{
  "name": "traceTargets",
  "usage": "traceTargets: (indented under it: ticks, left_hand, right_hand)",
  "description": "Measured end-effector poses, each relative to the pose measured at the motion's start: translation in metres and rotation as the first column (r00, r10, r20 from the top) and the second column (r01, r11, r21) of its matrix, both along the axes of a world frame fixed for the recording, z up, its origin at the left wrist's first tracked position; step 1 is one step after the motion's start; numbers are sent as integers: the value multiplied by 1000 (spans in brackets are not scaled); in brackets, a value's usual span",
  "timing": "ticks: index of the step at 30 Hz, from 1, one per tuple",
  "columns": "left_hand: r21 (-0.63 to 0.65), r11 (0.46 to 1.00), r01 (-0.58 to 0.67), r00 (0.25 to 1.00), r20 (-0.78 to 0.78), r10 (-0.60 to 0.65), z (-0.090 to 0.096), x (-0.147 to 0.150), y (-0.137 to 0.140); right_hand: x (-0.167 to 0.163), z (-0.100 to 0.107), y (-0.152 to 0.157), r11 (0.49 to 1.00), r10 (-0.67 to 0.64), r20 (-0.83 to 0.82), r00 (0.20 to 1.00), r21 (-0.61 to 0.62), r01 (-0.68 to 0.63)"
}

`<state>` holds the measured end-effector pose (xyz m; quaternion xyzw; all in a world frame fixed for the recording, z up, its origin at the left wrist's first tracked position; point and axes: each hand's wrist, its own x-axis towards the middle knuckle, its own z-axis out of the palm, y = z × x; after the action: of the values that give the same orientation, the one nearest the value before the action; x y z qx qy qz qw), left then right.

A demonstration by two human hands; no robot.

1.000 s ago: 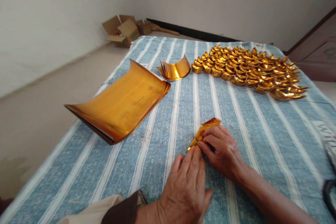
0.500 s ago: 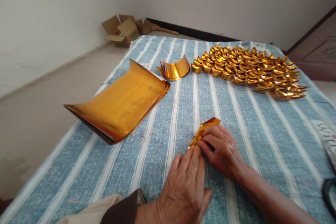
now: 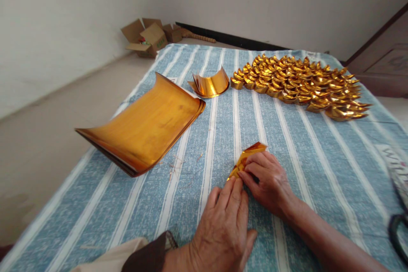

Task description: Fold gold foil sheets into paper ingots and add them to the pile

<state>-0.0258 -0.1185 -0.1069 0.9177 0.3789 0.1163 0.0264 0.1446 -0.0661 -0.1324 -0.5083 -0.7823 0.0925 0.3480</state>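
Observation:
A folded piece of gold foil paper (image 3: 239, 165) lies on the striped cloth, angled away from me, its far end raised in a darker fold. My right hand (image 3: 266, 178) pinches it from the right, thumb and curled fingers closed on its middle. From the near side, my left hand (image 3: 223, 221) lies flat, its stretched fingertips pressing on the paper's lower end next to my right thumb. The left palm hides the cloth below it, and part of the paper is hidden by the fingers of both hands.
A stack of large gold foil sheets (image 3: 143, 125) curls up at the left. Beyond it stand smaller curved gold sheets (image 3: 212, 86). Many folded gold foil ingots (image 3: 296, 83) crowd the far right. A black handle loop (image 3: 393, 231) shows at the right edge; cardboard boxes (image 3: 149, 38) stand on the floor.
The whole view shifts slightly to the left. Both hands keep nearly the same hold on the folded paper.

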Motion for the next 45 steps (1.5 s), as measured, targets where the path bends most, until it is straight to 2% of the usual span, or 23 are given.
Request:
traceTargets:
  ticks: [13,27,38,45]
  left_hand:
    - [-28,999,-17,999,-36,16,-2,0,-2]
    - [29,996,-80,997,-18,80,-1,1,-2]
    - [-85,994,-75,996,-46,71,1,1,10]
    - [-84,995,-59,997,-47,56,0,1,11]
  right_hand:
    - [0,0,0,1000,-4,7,1000,0,4]
    - [0,0,1,1000,-15,22,1000,11,15]
    - [0,-1,1,1000,-21,26,999,2,21]
    - [10,2,-1,999,0,-19,1000,-35,-1]
